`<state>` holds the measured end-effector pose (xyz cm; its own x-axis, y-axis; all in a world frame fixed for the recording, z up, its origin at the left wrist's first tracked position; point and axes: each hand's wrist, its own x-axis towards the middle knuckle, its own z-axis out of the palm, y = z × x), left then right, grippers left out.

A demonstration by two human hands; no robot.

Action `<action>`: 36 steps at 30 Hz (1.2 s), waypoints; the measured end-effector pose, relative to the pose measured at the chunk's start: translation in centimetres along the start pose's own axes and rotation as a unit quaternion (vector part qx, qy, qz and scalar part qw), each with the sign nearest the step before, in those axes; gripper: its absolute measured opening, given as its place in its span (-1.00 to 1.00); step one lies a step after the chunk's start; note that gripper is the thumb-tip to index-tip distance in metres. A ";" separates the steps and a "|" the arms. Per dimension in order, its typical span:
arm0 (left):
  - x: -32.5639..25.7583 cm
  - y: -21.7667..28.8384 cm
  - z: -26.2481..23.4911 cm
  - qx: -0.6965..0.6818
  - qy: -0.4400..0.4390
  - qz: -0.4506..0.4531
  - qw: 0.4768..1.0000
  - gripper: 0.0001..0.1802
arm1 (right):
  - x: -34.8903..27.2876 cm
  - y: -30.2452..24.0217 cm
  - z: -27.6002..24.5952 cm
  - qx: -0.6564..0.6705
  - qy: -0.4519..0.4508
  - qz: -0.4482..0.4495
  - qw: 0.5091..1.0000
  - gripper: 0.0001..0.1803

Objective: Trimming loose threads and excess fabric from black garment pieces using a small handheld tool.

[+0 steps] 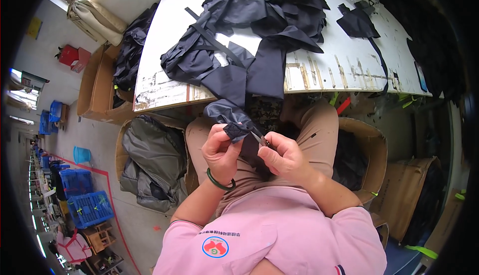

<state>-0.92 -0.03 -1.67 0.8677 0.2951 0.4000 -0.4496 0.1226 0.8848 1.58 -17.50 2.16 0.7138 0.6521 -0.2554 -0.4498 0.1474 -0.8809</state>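
Observation:
My left hand point(221, 154), with a dark green bangle point(219, 183) at its wrist, pinches the end of a black fabric piece point(222, 113) over my lap. That piece hangs from the near edge of the white table point(162, 88). Small thread snips point(257, 138) are held in my right hand point(285, 156), the metal tip touching or very near the pinched fabric; the rest of the tool is mostly hidden by my fingers. Ahead, a large heap of black fabric pieces point(239, 8) covers the middle of the table.
A smaller black piece with a strap point(358, 23) lies at the table's right. Left of my knees stands a box with grey-green fabric point(154, 155); another cardboard box point(371, 140) is on the right. Blue crates point(90, 209) and a light-blue bucket point(81, 154) stand on the floor at left.

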 end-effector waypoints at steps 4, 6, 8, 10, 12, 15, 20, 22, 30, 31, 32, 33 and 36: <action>-0.2 -0.2 -0.2 0.019 -0.001 0.028 0.999 -0.81 | 0.1 0.3 0.7 -0.030 0.012 -0.015 0.999 -0.70; -0.3 -0.3 -0.2 0.025 -0.005 0.038 0.999 -0.81 | 0.1 0.1 0.8 -0.048 0.020 -0.020 0.998 -0.69; -0.4 -0.3 -0.2 0.033 -0.017 0.040 0.999 -0.80 | 0.3 0.2 0.9 -0.066 0.028 -0.025 0.997 -0.68; -0.5 -0.2 -0.1 0.031 -0.023 0.035 0.999 -0.80 | 0.6 0.6 0.8 -0.195 0.060 -0.135 0.970 -0.66; -0.7 -0.4 -0.2 0.031 -0.026 0.030 0.999 -0.80 | 0.7 0.5 1.0 -0.230 0.072 -0.161 0.957 -0.66; -0.8 -0.6 -0.2 0.029 -0.042 0.041 0.998 -0.79 | 0.7 0.2 1.1 -0.289 0.091 -0.198 0.932 -0.65; -1.0 -0.3 -0.2 0.069 -0.050 0.023 0.996 -0.79 | 0.6 -0.1 1.2 -0.324 0.099 -0.209 0.918 -0.65; -0.9 -0.5 -0.3 0.060 -0.048 0.031 0.997 -0.79 | 0.6 -0.2 1.2 -0.317 0.090 -0.204 0.922 -0.64; -0.8 -0.8 -0.8 0.068 -0.065 0.057 0.994 -0.80 | 0.7 0.2 0.9 -0.319 0.084 -0.199 0.923 -0.63; -0.8 -0.7 -0.9 0.065 -0.066 0.057 0.994 -0.80 | 0.7 0.2 1.0 -0.317 0.083 -0.197 0.924 -0.63; -0.8 -0.7 -0.9 0.060 -0.068 0.057 0.994 -0.81 | 0.7 0.2 0.9 -0.317 0.083 -0.196 0.924 -0.63; -0.8 -0.8 -0.9 0.060 -0.068 0.056 0.994 -0.81 | 0.6 0.3 0.9 -0.316 0.084 -0.196 0.925 -0.63; -0.7 -0.7 -0.9 0.072 -0.074 0.065 0.993 -0.81 | 0.5 0.2 1.0 -0.311 0.084 -0.188 0.928 -0.63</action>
<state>-1.45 0.49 -2.75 0.8311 0.1556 0.5339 -0.5337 -0.0467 0.8444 1.34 -16.42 2.25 0.8549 0.5082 0.1047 0.2081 -0.1509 -0.9664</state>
